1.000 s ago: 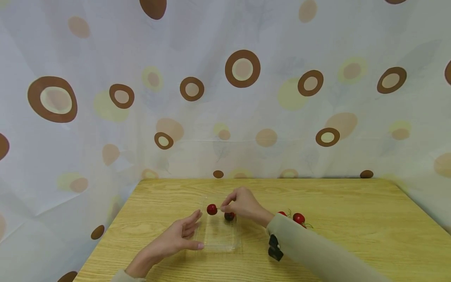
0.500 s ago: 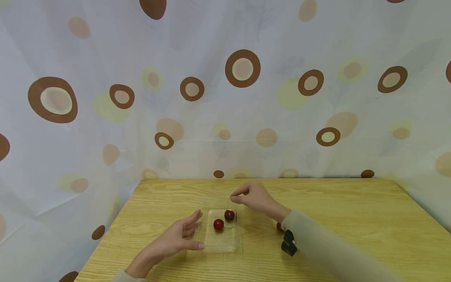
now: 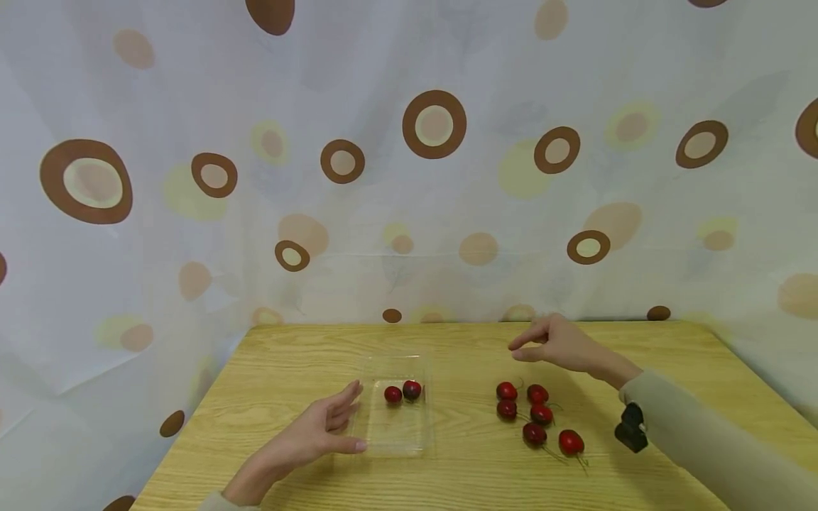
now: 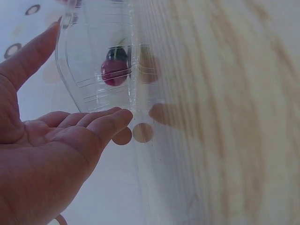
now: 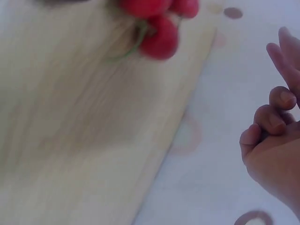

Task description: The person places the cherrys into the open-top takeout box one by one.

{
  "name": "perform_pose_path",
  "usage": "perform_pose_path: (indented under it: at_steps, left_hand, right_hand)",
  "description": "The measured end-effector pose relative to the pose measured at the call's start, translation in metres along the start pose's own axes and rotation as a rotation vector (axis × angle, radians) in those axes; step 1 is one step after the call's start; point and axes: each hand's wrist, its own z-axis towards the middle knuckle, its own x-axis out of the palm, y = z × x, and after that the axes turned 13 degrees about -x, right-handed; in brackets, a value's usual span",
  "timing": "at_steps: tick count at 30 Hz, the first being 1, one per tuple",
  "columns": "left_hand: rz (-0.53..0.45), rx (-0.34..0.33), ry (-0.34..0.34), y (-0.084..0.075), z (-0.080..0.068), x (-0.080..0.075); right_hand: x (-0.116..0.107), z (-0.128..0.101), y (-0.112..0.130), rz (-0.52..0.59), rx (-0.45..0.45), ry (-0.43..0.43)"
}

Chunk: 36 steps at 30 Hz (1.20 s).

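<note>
A clear plastic box [image 3: 396,433] sits on the table with two cherries in it, a smaller dark red cherry [image 3: 393,394] touching a larger cherry [image 3: 412,389]. My left hand [image 3: 313,433] is at the box's left side, thumb and fingers spread and fairly straight. In the left wrist view the box wall [image 4: 84,61] is right by those fingertips. Over the table's right half hovers my right hand [image 3: 562,345], thumb and index finger stretched forward a little apart, the other fingers curled, with nothing held. Below it lie several loose cherries [image 3: 540,414] with stems.
The wooden table [image 3: 460,454] carries the box left of middle and the loose cherries to its right. A patterned curtain [image 3: 383,213] hangs behind the table's back edge. A black wrist device [image 3: 631,428] is on the right sleeve.
The right hand has let go of a cherry inside the box and moved right, over the loose cherries. That cherry now lies against the other one. The left hand stays by the box.
</note>
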Motion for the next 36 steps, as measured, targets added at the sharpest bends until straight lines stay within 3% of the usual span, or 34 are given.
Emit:
perform_pose_path:
  at_steps: [5, 13, 19, 36]
  left_hand:
    - [-0.017, -0.007, 0.01, 0.001, 0.0, -0.001]
    - [-0.011, -0.02, 0.016, 0.003, -0.001, -0.002]
    - [-0.01, -0.012, 0.011, 0.003, 0.0, -0.001]
    - [0.004, -0.008, -0.004, 0.002, 0.001, 0.0]
  right_hand:
    - [-0.011, -0.036, -0.022, -0.016, 0.045, 0.031]
    - [0.0, -0.072, -0.045, 0.056, 0.027, 0.056]
    - [0.006, -0.079, -0.053, 0.056, -0.002, 0.039]
    - [0.016, -0.083, -0.055, 0.069, 0.051, 0.02]
